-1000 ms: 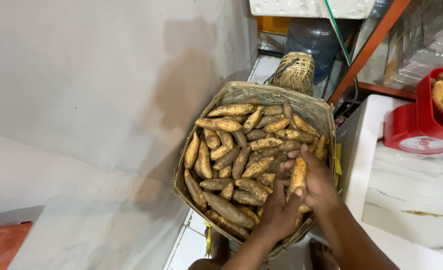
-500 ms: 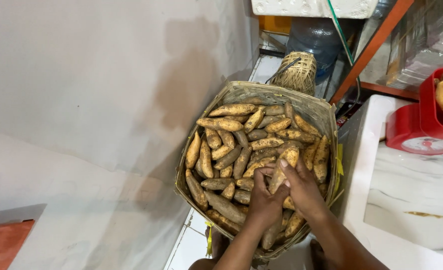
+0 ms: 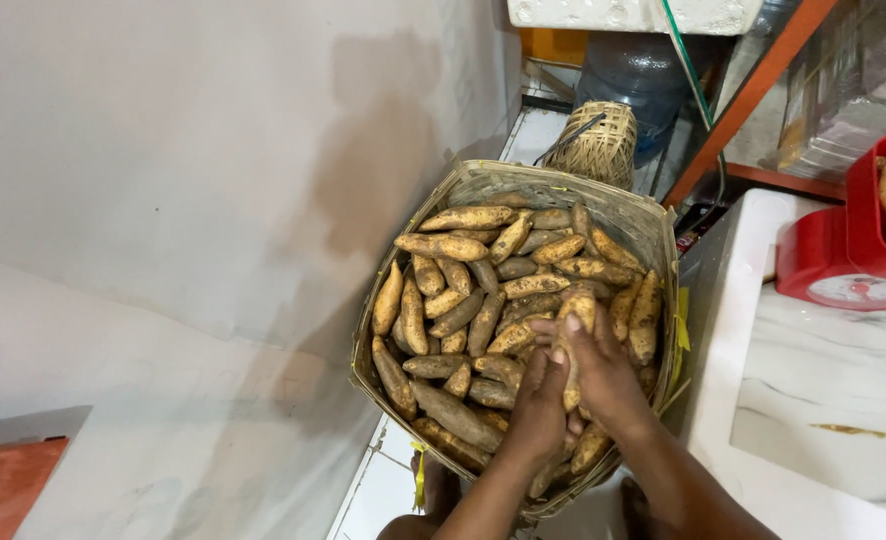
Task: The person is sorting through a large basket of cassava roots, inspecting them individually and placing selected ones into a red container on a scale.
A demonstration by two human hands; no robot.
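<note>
A wide woven basket (image 3: 523, 182) on the floor is heaped with several brown, earthy sweet potatoes (image 3: 463, 300). Both my hands are over its right half. My right hand (image 3: 603, 375) and my left hand (image 3: 541, 405) together grip one long sweet potato (image 3: 575, 312), which stands nearly upright between them with its top end poking out above the fingers. My forearms come in from the bottom edge of the view.
A white wall runs along the left. Behind the basket stand a small woven basket (image 3: 598, 145) and a large water bottle (image 3: 638, 75). On the white marble counter (image 3: 823, 400) to the right sits a red kitchen scale (image 3: 848, 255) carrying sweet potatoes.
My hands moved from the basket's right rim toward the middle and came together. The sweet potato, held by the right hand before, is now gripped by both hands.
</note>
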